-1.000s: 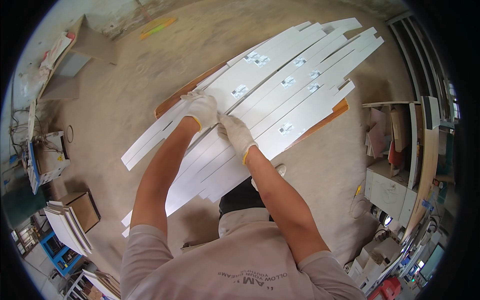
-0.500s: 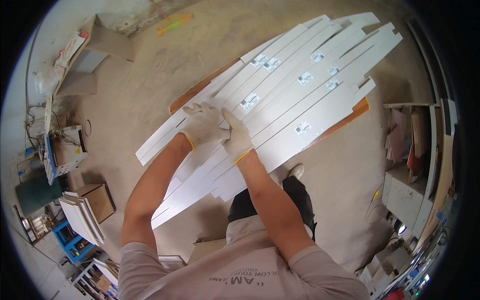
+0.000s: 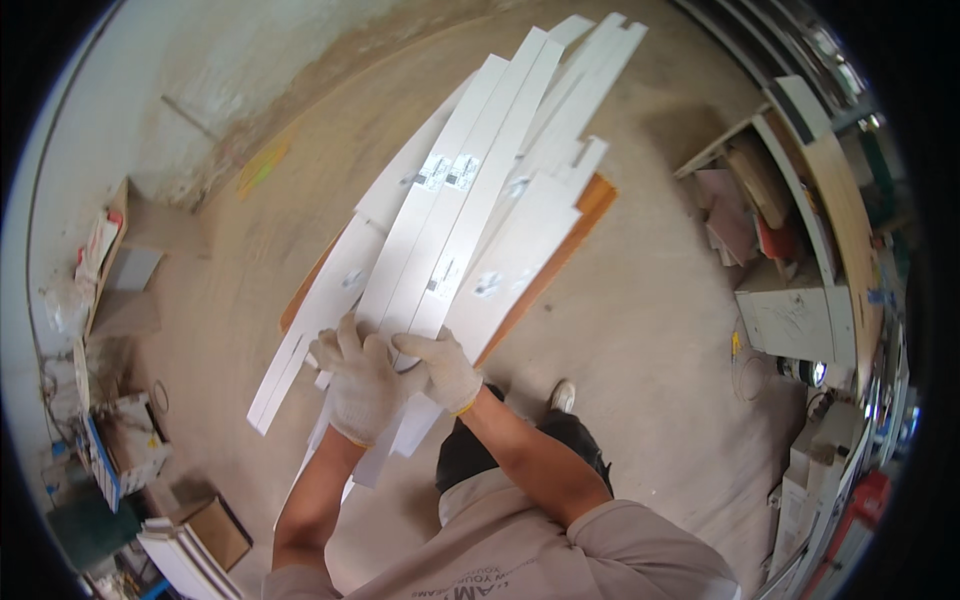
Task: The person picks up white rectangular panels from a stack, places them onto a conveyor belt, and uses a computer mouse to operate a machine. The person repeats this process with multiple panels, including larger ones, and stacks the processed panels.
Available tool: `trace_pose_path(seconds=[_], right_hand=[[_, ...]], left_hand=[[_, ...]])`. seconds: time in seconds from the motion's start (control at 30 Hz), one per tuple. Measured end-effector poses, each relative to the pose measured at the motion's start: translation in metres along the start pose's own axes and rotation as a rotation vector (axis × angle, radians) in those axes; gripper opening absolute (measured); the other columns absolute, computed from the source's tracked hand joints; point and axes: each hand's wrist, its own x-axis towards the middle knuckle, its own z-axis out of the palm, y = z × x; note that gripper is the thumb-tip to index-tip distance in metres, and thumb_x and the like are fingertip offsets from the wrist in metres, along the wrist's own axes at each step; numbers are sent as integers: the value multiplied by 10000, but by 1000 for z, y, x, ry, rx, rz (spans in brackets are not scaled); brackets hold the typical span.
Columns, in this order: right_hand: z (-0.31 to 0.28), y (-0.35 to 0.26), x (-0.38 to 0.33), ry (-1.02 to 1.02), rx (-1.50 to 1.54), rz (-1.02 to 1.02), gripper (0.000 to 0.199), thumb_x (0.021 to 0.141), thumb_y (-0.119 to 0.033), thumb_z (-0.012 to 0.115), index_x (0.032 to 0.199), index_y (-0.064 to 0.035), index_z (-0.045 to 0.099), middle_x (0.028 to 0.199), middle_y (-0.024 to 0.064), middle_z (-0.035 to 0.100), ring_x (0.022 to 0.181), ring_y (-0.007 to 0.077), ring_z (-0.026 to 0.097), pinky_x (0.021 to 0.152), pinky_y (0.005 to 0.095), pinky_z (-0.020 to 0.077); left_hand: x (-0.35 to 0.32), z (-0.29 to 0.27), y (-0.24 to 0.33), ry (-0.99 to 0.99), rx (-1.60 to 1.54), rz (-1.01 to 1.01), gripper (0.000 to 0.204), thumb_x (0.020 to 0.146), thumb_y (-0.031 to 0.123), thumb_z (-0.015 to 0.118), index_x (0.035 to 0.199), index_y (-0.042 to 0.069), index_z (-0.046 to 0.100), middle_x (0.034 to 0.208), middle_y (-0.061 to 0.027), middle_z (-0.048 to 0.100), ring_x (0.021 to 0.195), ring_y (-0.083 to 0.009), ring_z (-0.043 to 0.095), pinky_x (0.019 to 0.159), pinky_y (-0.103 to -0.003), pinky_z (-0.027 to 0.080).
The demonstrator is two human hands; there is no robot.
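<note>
Long white strips (image 3: 490, 130) with small printed labels run away from me, held side by side at their near end. My left hand (image 3: 358, 388), in a white knit glove with a yellow cuff, closes on their left edge. On the right edge, my gloved right hand (image 3: 447, 372) grips them with its thumb on top. The fingers under the strips are hidden. Beneath and around them lies a blurred pile of similar white strips (image 3: 545, 215), their ends uneven. An orange-brown board (image 3: 595, 208) shows under the pile on both sides.
The pile sits low over a dusty concrete floor (image 3: 640, 400). My shoe (image 3: 563, 396) stands just right of it. At the right is a shelf unit (image 3: 795, 310) with boards; at the left, an open wooden box (image 3: 135, 260) and leaning panels (image 3: 185, 560).
My hands have drawn nearer to me and hold a few strips, which now stand out above the pile. The view has turned, so the strips point more steeply away.
</note>
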Motion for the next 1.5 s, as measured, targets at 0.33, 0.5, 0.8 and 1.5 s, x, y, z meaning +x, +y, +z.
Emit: trace_pose_path(seconds=[0.33, 0.5, 0.8, 1.5], right_hand=[[-320, -289, -433, 272, 187, -185, 298, 951, -100, 764, 1225, 11, 729, 1035, 68, 769, 912, 152, 722, 824, 314, 604], [-552, -354, -775, 573, 118, -460, 202, 964, -107, 757, 1128, 10, 748, 974, 59, 760, 832, 138, 706, 778, 307, 596], [-893, -458, -1243, 1143, 138, -696, 301, 922, -52, 754, 1208, 41, 746, 1061, 97, 789, 924, 178, 748, 861, 343, 620], [-1654, -613, -2083, 1496, -209, -473, 303, 856, -19, 756, 1154, 34, 764, 1062, 88, 787, 943, 159, 728, 870, 333, 588]], left_hand=[[-102, 11, 559, 158, -187, 324, 596, 657, 303, 901, 1090, 36, 593, 1402, -354, 482, 1153, -575, 486, 935, -699, 430], [-243, 44, 936, 171, -480, 702, 790, 669, 326, 909, 1326, 29, 586, 1471, -329, 447, 1224, -550, 463, 1005, -655, 412], [-446, 130, 1493, -177, -718, 1070, 749, 733, 456, 892, 1284, 16, 643, 1413, -295, 466, 1252, -499, 480, 1051, -652, 378], [-895, 340, 2538, -877, -760, 1159, 733, 873, 638, 751, 1080, -57, 644, 1276, -403, 388, 998, -689, 493, 744, -757, 477]])
